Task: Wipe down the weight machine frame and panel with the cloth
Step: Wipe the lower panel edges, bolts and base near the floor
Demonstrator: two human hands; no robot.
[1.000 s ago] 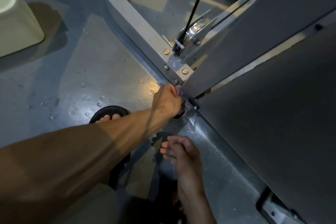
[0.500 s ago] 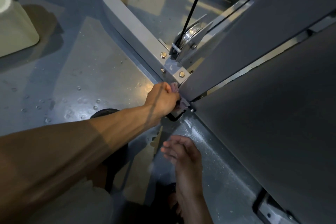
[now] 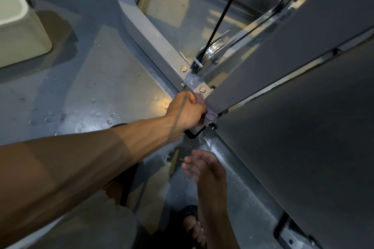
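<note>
**Cloth pressed at the foot of the machine**

The left hand point(image 3: 187, 110) is clenched around a bunched purple cloth point(image 3: 209, 116) and holds it against the bottom corner of the weight machine, right where the grey frame point(image 3: 153, 38) meets the big dark panel point(image 3: 303, 127). Bits of the cloth poke out above and below the knuckles (most of it is buried in the fist). Two shiny bolts point(image 3: 183, 69) sit on the frame just above the hand, and beside them a pulley point(image 3: 215, 47) carries a black cable point(image 3: 228, 4) running upward.

The right hand point(image 3: 204, 168) hangs lower down, near the panel's bottom edge, fingers loosely curled and holding nothing. Below it a foot in a black sandal point(image 3: 192, 222) stands on the floor point(image 3: 91, 91), which is grey and dotted with water drops. A pale bin point(image 3: 18, 26) sits off in the upper left corner, well apart from the machine.
</note>
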